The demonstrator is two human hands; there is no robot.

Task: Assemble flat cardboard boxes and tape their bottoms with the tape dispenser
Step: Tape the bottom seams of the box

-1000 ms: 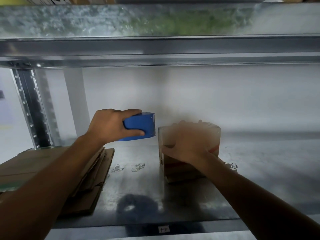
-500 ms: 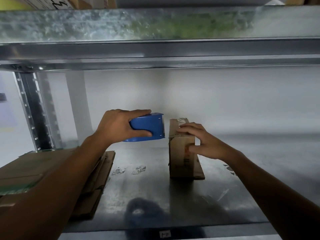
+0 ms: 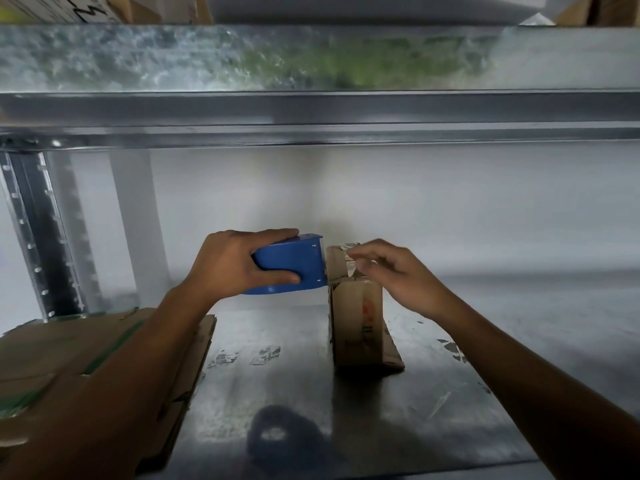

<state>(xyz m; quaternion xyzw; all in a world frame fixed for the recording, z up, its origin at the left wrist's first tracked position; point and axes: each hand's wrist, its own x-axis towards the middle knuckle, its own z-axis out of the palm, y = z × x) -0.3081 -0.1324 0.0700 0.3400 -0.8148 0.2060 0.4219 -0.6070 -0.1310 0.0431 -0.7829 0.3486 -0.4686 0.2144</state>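
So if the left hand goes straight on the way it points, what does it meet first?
The small cardboard box: the tape dispenser in the left hand faces its taped top, seemingly almost touching, though depth is unclear.

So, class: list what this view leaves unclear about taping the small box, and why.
Head view: how much tape is left in the tape dispenser, hidden by its blue shell and the left hand.
Head view: top seam of the box, behind the right hand; its blurred fingers may or may not pinch tape.
Head view: flat cardboard stack, cut off by the left edge.
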